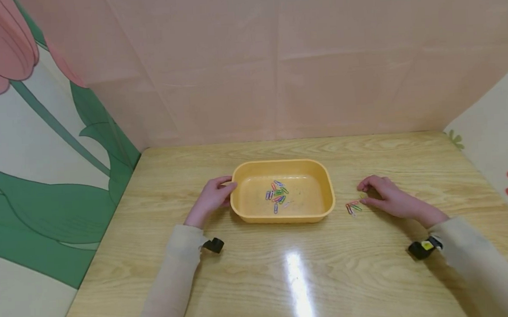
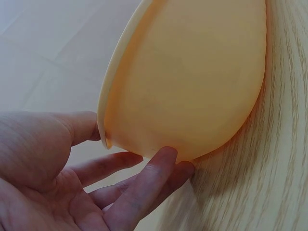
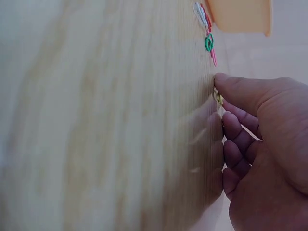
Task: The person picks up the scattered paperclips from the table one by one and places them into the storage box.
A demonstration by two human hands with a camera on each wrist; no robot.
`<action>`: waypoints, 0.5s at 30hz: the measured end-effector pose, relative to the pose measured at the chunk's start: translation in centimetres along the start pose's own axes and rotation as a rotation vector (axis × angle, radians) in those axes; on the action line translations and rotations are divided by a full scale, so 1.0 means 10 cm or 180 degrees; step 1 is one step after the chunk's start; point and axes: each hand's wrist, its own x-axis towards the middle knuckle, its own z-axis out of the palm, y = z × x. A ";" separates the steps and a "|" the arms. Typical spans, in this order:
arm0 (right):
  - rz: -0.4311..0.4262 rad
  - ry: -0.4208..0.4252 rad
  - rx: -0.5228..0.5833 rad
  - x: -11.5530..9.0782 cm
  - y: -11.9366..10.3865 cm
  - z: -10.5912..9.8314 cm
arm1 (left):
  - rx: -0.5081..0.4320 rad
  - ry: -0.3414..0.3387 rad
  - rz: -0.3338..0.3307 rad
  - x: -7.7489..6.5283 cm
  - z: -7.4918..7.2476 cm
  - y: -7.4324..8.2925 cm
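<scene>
A yellow plastic basin holds several coloured paper clips. My left hand grips its left end. The thumb lies over the rim, and the fingers touch the outer wall from below. To the right of the basin, my right hand rests low at the tabletop with its fingers bent. A yellow paper clip lies between its thumb and forefinger, which stand a little apart. Just left of that hand is a small group of red, green and white paper clips.
The wooden table meets a pink-covered wall at the back. Flower-printed panels stand at both sides. A black wrist camera sits on the left wrist, another wrist camera on the right.
</scene>
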 end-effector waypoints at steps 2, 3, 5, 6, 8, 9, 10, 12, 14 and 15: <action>-0.0023 0.0002 0.0003 0.00 0.00 0.01 | 0.0005 -0.0003 0.0004 0.00 0.00 0.00; -0.0025 -0.0002 0.0008 0.00 0.01 0.01 | 0.0008 -0.0003 0.0001 0.00 0.00 0.00; -0.0015 -0.0006 0.0035 0.00 0.01 0.01 | 0.0008 -0.0002 -0.0007 0.00 0.00 0.00; -0.0001 -0.0002 0.0066 0.00 0.01 0.01 | 0.0008 -0.0004 -0.0012 0.00 0.00 0.00; 0.0014 0.0017 0.0139 0.00 0.02 0.01 | 0.0010 -0.0003 -0.0024 0.00 0.00 0.00; 0.0020 0.0036 0.0169 0.01 0.02 0.01 | 0.0009 -0.0004 -0.0025 0.00 0.00 0.00; 0.0017 0.0054 0.0189 0.01 0.03 0.01 | 0.0005 -0.0005 -0.0026 0.00 0.00 0.00; 0.0004 0.0094 0.0185 0.01 0.03 0.01 | -0.0001 -0.0010 -0.0024 0.00 0.00 0.00; -0.0012 0.0120 0.0119 0.02 0.03 0.01 | -0.0016 -0.0010 -0.0021 0.00 0.00 0.00; -0.0025 0.0126 0.0078 0.02 0.03 0.01 | -0.0024 -0.0010 -0.0017 0.00 0.00 0.01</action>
